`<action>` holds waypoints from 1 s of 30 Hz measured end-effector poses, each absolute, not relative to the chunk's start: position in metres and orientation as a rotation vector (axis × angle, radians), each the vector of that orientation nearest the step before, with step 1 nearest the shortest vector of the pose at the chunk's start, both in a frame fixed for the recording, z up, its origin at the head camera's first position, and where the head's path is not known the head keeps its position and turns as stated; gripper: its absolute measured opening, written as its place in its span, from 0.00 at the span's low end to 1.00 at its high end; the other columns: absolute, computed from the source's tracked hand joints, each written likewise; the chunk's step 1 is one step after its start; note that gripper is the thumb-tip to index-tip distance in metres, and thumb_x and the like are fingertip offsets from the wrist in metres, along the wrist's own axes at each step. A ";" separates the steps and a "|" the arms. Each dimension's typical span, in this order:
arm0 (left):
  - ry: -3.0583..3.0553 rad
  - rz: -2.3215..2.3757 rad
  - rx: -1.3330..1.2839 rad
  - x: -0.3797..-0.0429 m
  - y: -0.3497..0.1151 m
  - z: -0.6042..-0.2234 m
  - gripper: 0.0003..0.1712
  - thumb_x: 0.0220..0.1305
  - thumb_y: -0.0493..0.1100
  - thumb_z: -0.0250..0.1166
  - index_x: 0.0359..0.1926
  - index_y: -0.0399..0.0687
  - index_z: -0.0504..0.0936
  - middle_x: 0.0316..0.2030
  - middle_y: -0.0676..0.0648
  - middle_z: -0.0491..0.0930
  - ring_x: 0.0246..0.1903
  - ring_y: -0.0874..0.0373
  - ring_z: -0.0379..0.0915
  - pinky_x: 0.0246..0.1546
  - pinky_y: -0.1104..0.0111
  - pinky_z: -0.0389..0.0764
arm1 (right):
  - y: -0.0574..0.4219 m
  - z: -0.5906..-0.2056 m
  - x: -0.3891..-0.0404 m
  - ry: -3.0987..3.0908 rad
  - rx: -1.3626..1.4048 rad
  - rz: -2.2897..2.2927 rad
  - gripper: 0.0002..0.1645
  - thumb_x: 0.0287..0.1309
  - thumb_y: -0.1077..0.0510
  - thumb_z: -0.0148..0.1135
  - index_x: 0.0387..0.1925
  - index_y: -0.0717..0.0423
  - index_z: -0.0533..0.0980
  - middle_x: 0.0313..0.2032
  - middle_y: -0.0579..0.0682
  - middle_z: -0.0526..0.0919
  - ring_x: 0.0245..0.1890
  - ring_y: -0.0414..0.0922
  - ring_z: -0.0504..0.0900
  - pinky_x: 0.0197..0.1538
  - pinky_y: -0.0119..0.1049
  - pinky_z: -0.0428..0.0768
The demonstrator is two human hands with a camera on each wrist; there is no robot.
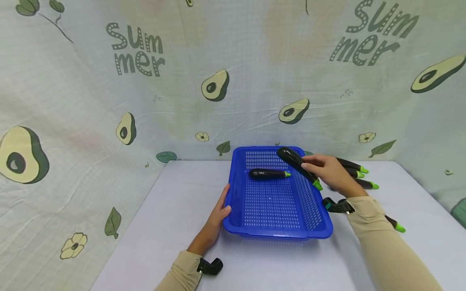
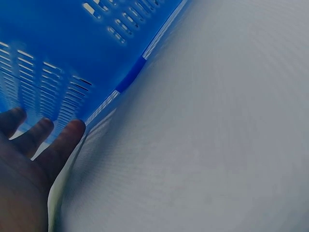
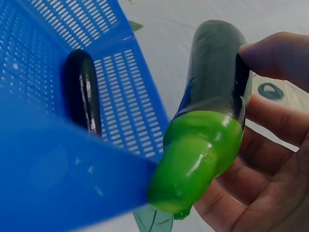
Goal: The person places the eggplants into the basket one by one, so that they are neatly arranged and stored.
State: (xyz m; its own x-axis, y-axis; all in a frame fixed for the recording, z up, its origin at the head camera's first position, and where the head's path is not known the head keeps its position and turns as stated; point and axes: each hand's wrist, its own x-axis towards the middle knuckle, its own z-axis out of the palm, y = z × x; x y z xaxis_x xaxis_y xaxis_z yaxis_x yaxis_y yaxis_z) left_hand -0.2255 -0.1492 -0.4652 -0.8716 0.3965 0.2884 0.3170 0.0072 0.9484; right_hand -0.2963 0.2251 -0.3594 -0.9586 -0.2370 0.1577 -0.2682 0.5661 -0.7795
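Observation:
A blue perforated plastic basket point(image 1: 271, 233) stands on the table, with one dark eggplant point(image 1: 267, 174) with a green stem lying inside. My left hand point(image 1: 214, 218) holds the basket's left side, thumb at the rim; in the left wrist view its fingers point(image 2: 63, 145) extend along the outer wall. Above the basket's right side, my right hand point(image 1: 329, 171) grips a second eggplant point(image 1: 293, 159) between thumb and fingers. That eggplant is tilted, its green stem end point(image 3: 198, 150) lower and toward me. The right wrist view shows the stem end close to the basket's rim.
Several more eggplants point(image 1: 367, 184) lie on the table right of the basket, partly hidden by my right hand. Another eggplant point(image 1: 397, 224) shows beside my right sleeve. A patterned cloth point(image 1: 251, 81) hangs behind the white table point(image 1: 182, 194).

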 end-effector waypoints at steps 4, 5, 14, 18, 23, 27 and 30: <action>2.186 2.024 0.781 -0.225 -0.150 -0.466 0.36 0.68 0.50 0.43 0.72 0.66 0.38 0.71 0.61 0.36 0.69 0.61 0.30 0.65 0.48 0.33 | 0.220 -0.356 -0.298 -2.748 0.463 1.340 0.36 0.57 0.36 0.55 0.60 0.51 0.70 0.57 0.54 0.72 0.53 0.50 0.72 0.48 0.47 0.73; 2.184 2.024 0.784 -0.225 -0.150 -0.465 0.36 0.68 0.49 0.43 0.72 0.66 0.38 0.71 0.62 0.36 0.69 0.62 0.30 0.65 0.48 0.33 | 0.219 -0.355 -0.299 -2.746 0.471 1.348 0.35 0.57 0.36 0.55 0.60 0.52 0.70 0.58 0.54 0.71 0.54 0.51 0.71 0.49 0.49 0.73; 2.178 2.033 0.784 -0.226 -0.149 -0.465 0.36 0.68 0.47 0.42 0.72 0.66 0.38 0.71 0.62 0.36 0.69 0.62 0.30 0.65 0.48 0.33 | 0.209 -0.354 -0.310 -2.736 0.539 1.386 0.32 0.58 0.38 0.56 0.58 0.52 0.72 0.53 0.53 0.75 0.50 0.51 0.73 0.48 0.47 0.74; 2.196 2.025 0.766 -0.226 -0.149 -0.466 0.36 0.68 0.48 0.43 0.72 0.66 0.38 0.71 0.62 0.37 0.69 0.62 0.30 0.65 0.48 0.34 | 0.204 -0.355 -0.314 -2.758 0.508 1.390 0.32 0.56 0.36 0.57 0.56 0.50 0.73 0.50 0.51 0.77 0.47 0.49 0.74 0.44 0.42 0.75; 2.211 2.012 0.751 -0.224 -0.149 -0.467 0.36 0.68 0.50 0.43 0.72 0.67 0.39 0.70 0.63 0.37 0.69 0.61 0.31 0.64 0.47 0.35 | 0.199 -0.357 -0.318 -2.794 0.536 1.363 0.33 0.56 0.37 0.56 0.57 0.51 0.73 0.52 0.53 0.75 0.51 0.51 0.73 0.48 0.47 0.74; 2.216 2.013 0.763 -0.224 -0.149 -0.466 0.36 0.68 0.49 0.43 0.72 0.67 0.39 0.71 0.62 0.37 0.69 0.61 0.31 0.64 0.47 0.35 | 0.194 -0.355 -0.322 -2.787 0.576 1.352 0.32 0.57 0.38 0.57 0.57 0.52 0.73 0.54 0.53 0.75 0.54 0.52 0.71 0.52 0.51 0.72; 2.206 2.025 0.775 -0.225 -0.149 -0.467 0.36 0.68 0.49 0.43 0.72 0.68 0.39 0.71 0.62 0.37 0.69 0.61 0.30 0.65 0.48 0.34 | 0.189 -0.354 -0.324 -2.778 0.616 1.351 0.30 0.58 0.40 0.57 0.57 0.53 0.73 0.54 0.53 0.75 0.54 0.52 0.72 0.52 0.50 0.73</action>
